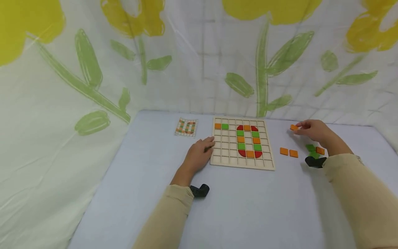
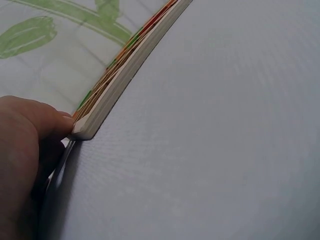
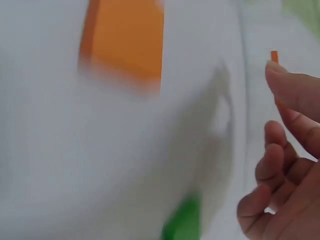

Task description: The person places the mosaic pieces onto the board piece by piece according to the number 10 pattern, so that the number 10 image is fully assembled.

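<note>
A pale wooden grid board (image 1: 227, 162) lies on the table, with orange, green and red pieces forming a ring and an orange and a green square at its upper left. My left hand (image 1: 199, 155) rests against the board's left edge, fingers loosely extended. The left wrist view shows the thumb (image 2: 55, 120) touching the board's corner. To the right of the board, my right hand (image 1: 314, 131) pinches an orange square tile (image 1: 293, 127) between thumb and fingers, above the table. That tile (image 3: 274, 56) appears edge-on in the right wrist view.
Two orange tiles (image 1: 284, 151) lie right of the board. Green tiles (image 1: 311, 148) and another orange tile (image 1: 320, 150) are near the right wrist. A small patterned card (image 1: 186, 127) lies left of the board. A flowered curtain (image 1: 186, 86) hangs behind the table.
</note>
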`<state>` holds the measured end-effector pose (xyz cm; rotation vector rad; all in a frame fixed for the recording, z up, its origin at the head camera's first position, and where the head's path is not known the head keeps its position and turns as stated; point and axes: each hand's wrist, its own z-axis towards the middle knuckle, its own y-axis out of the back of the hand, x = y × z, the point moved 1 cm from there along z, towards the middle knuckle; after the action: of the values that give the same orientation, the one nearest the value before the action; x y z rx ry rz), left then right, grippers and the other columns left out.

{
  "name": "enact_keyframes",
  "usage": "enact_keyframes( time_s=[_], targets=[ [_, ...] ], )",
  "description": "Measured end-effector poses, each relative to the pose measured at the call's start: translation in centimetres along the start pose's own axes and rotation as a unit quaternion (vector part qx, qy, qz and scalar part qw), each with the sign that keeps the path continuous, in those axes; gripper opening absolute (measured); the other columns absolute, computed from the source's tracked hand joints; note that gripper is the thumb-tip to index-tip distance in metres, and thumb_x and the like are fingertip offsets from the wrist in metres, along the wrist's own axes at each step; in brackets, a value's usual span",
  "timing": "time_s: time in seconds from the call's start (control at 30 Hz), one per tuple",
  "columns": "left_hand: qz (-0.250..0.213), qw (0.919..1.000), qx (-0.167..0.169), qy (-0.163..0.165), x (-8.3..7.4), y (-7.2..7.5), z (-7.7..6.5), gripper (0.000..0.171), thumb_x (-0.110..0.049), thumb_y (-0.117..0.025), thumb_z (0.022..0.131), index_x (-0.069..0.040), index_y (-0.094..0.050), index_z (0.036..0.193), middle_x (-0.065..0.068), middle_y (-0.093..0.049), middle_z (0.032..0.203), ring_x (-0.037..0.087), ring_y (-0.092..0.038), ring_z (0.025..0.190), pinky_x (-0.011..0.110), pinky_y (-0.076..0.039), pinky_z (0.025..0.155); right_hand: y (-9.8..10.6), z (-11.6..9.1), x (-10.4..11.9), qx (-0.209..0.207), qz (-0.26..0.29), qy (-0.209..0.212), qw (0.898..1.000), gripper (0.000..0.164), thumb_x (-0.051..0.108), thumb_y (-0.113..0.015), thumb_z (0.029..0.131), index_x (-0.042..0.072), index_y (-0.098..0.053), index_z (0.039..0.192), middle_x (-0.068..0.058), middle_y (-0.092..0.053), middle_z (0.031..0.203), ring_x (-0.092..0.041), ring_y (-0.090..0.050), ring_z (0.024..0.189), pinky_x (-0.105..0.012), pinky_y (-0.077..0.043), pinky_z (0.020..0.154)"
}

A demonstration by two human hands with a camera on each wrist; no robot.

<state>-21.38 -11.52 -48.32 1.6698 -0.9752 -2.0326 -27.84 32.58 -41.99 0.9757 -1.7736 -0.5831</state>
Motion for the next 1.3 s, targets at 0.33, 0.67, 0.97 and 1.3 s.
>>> enact_keyframes(
  time_s=[0.33,0.67,0.97,1.3],
  targets=[
    [0.005,1.0,-0.001,-0.004,-0.2,0.1,0.0,0.036,-0.019,-0.056,0.101,-0.01,-0.061,0.135,-0.006,-0.048,0.15,0.017,-0.042,0.141,0.036,-0.026,0.123,-7.7,1.3,13.8,0.002,-0.057,0.181,0.982,0.037,0.027,-0.07,0.092,0.006,-0.063,0.121,-0.013,-0.059,0.11,-0.028,-0.051,0.096,-0.038,-0.048,0.078],
    [0.006,1.0,-0.001,-0.003,-0.4,0.0,-0.4,0.036,-0.019,-0.056,0.1,-0.01,-0.061,0.135,-0.006,-0.048,0.15,0.014,-0.042,0.141,0.034,-0.025,0.123,-12.2,2.9,18.7,0.023,-0.051,0.152,0.987,0.035,0.027,-0.075,0.088,0.01,-0.066,0.117,-0.013,-0.059,0.109,-0.028,-0.053,0.092,-0.037,-0.048,0.078],
    [0.002,1.0,0.007,-0.005,-0.8,-0.1,-0.4,0.036,-0.018,-0.056,0.1,-0.01,-0.061,0.135,-0.006,-0.048,0.149,0.015,-0.042,0.141,0.036,-0.025,0.123,-12.8,2.6,19.4,0.02,-0.053,0.119,0.991,0.035,0.027,-0.075,0.086,0.012,-0.068,0.117,-0.014,-0.06,0.111,-0.028,-0.056,0.091,-0.035,-0.049,0.072],
    [0.004,1.0,0.002,0.007,-0.5,-0.3,-0.3,0.035,-0.021,-0.056,0.101,-0.013,-0.062,0.135,-0.009,-0.047,0.15,0.013,-0.041,0.141,0.036,-0.025,0.123,-13.0,2.7,19.2,-0.002,-0.049,0.115,0.992,0.026,0.029,-0.071,0.091,0.012,-0.071,0.11,-0.012,-0.063,0.109,-0.027,-0.057,0.09,-0.036,-0.051,0.075]
  ],
)
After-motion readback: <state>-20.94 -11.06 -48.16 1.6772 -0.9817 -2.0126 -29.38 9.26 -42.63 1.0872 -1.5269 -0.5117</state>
